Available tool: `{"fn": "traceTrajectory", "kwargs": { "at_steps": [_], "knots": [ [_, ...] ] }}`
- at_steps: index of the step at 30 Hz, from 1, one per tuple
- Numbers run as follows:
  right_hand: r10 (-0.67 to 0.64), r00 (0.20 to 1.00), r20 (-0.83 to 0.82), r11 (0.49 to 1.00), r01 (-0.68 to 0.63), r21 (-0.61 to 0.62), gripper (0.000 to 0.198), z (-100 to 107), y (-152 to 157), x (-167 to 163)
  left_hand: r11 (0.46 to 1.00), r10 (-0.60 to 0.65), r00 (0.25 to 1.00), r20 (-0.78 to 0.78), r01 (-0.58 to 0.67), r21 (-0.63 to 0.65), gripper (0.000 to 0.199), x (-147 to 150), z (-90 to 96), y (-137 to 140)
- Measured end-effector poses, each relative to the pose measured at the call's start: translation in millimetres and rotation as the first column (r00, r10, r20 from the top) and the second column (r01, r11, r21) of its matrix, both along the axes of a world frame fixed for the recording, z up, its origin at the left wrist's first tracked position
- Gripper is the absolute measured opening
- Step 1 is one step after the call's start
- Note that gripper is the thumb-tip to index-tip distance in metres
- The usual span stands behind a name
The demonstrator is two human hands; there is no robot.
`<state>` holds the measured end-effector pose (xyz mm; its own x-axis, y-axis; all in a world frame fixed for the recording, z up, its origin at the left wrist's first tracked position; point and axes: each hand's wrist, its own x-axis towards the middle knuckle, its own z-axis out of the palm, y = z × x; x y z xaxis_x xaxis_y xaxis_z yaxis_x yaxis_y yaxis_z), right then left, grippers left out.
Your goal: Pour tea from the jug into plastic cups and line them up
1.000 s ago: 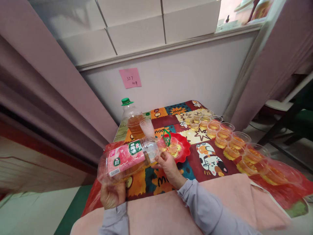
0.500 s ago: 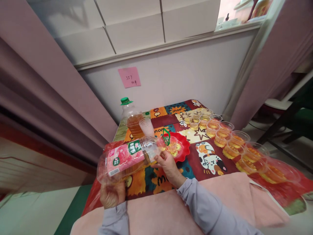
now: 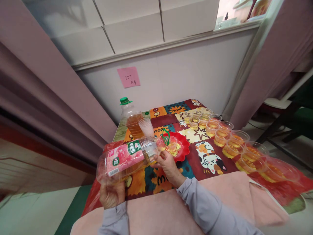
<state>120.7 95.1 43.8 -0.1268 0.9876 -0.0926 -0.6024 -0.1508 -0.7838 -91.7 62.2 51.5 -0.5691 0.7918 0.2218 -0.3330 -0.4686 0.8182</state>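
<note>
A large clear juice bottle (image 3: 125,158) with a pink label lies tilted almost level, its mouth pointing right. My left hand (image 3: 112,195) grips it from below near the base. My right hand (image 3: 168,167) is closed round the neck end, thumb on the near side. Yellow juice runs along the bottle's lower side into the neck. Just past the mouth, a clear plastic cup (image 3: 173,146) holding some yellow liquid stands on a red scalloped plate (image 3: 185,149). A green loop (image 3: 166,136) hangs by the bottle's mouth.
Behind, a second juice bottle (image 3: 134,126) with a green cap stands beside a stack of cups (image 3: 146,126). Several filled cups (image 3: 222,137) line the table's right side in rows. A pink cloth (image 3: 225,192) covers the near edge. Purple curtains (image 3: 58,75) flank the table.
Almost nothing differs. Both hands keep the bottle tilted over the plate, and the whole view has shifted only slightly.
</note>
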Motion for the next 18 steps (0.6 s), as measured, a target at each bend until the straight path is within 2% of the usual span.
{"fn": "traceTrajectory", "kwargs": {
  "at_steps": [7,13,18],
  "knots": [
    [0.005,1.000,-0.005,1.000,-0.005,-0.004,0.075,1,0,0,1.000,0.006,0.999,0.051,-0.005,-0.015,0.055,-8,-7.1,2],
    [-0.027,1.000,0.012,1.000,0.028,-0.012,0.073,0,1,1,0.999,0.013,0.998,0.063,-0.010,-0.035,0.045,-8,-7.5,4],
    [-0.066,0.997,0.045,0.998,0.065,0.011,0.076,-2,0,0,0.991,0.049,0.998,0.048,-0.043,-0.127,0.040,-2,-11.3,8]
  ]
}}
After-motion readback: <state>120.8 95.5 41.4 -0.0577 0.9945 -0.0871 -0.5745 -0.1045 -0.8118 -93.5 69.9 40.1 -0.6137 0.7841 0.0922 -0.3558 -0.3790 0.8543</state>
